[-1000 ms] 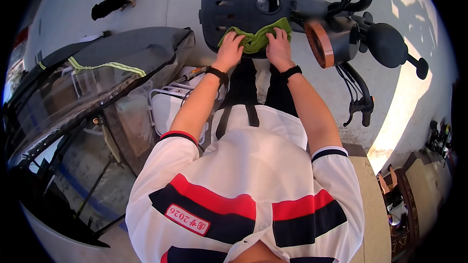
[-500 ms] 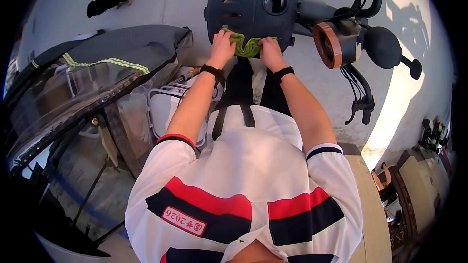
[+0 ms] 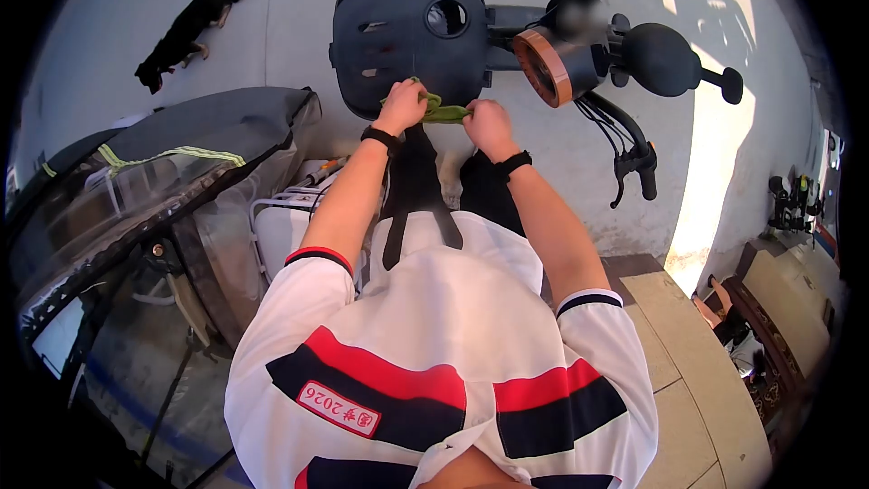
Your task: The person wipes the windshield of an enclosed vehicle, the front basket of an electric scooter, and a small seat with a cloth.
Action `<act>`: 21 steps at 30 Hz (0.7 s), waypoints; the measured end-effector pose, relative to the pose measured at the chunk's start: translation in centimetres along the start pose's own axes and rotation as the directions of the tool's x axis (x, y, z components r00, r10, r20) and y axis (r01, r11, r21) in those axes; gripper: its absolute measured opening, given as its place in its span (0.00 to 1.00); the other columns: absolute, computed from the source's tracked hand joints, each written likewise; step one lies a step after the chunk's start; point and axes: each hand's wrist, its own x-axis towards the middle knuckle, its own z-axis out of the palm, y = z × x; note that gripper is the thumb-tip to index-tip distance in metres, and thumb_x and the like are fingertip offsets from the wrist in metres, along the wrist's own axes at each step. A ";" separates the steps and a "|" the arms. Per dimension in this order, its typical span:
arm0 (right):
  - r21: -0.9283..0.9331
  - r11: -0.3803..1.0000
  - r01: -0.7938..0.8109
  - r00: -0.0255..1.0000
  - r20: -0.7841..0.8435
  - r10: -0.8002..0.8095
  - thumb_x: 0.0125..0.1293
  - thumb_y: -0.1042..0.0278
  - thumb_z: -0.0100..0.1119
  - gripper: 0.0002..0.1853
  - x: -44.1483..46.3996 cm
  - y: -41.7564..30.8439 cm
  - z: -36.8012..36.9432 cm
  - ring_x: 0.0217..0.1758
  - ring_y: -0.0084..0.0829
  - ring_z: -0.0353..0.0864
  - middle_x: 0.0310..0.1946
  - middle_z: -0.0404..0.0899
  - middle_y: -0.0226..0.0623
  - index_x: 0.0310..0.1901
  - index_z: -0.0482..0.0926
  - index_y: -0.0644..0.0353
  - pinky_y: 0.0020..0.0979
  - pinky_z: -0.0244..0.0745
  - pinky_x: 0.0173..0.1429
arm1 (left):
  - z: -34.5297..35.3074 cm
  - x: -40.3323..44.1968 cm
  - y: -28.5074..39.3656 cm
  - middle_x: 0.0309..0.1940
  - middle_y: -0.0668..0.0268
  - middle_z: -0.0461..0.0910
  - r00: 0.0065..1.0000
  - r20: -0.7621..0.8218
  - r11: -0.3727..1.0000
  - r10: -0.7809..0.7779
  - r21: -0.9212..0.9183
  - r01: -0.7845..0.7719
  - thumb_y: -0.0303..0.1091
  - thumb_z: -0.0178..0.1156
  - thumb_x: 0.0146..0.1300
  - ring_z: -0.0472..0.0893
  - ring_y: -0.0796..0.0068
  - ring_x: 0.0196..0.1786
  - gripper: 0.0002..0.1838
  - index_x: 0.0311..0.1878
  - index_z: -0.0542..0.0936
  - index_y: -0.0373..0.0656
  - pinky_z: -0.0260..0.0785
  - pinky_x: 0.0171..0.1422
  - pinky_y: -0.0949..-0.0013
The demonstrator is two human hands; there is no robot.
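A green cloth [image 3: 445,114] is stretched and bunched between my two hands, just off the near edge of a dark grey plastic shell [image 3: 403,59] with a round hole and slots. My left hand [image 3: 403,107] grips the cloth's left end close to the shell's lower edge. Opposite it, my right hand [image 3: 491,129] has its fingers closed on the right end. The part of the cloth inside each fist is hidden.
A scooter's handlebar [image 3: 647,167] and copper-ringed headlight [image 3: 543,68] stand at the right. To the left is a grey cover with clear panels [image 3: 208,122], beside a white folding frame [image 3: 281,226]. A black dog [image 3: 190,32] is on the floor at upper left.
Both hands have drawn the cloth toward my body, from the shell's near surface to just off its edge. The view has shifted, and the dog appears in a different pose.
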 end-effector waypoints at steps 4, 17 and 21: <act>0.116 0.993 -0.013 0.995 -0.095 0.024 0.56 0.69 0.62 0.08 -2.1 -0.4 -4.2 0.41 0.50 0.82 0.32 0.83 0.46 0.37 0.80 0.60 0.47 0.77 0.47 | -0.7 -0.4 1.3 0.39 0.54 0.79 0.990 -0.120 0.996 -0.068 0.050 0.074 0.32 0.61 0.62 0.80 0.50 0.45 0.08 0.41 0.80 0.39 0.74 0.51 0.52; 0.421 0.840 0.341 0.858 -0.505 -0.096 0.56 0.74 0.67 0.11 -10.3 2.5 -18.8 0.28 0.45 0.79 0.27 0.77 0.39 0.34 0.72 0.60 0.40 0.73 0.33 | -6.4 1.1 16.1 0.45 0.59 0.74 0.712 -0.701 0.951 0.043 -0.188 -0.243 0.20 0.60 0.63 0.82 0.65 0.41 0.10 0.47 0.75 0.35 0.76 0.50 0.65; 0.450 0.818 0.359 0.823 -0.566 -0.049 0.61 0.73 0.69 0.10 -12.1 5.7 -22.0 0.23 0.30 0.77 0.22 0.77 0.36 0.34 0.73 0.61 0.30 0.71 0.30 | -6.2 1.0 22.2 0.48 0.57 0.72 0.597 -0.776 0.915 0.203 -0.067 -0.398 0.21 0.60 0.64 0.80 0.64 0.47 0.14 0.53 0.74 0.36 0.75 0.53 0.66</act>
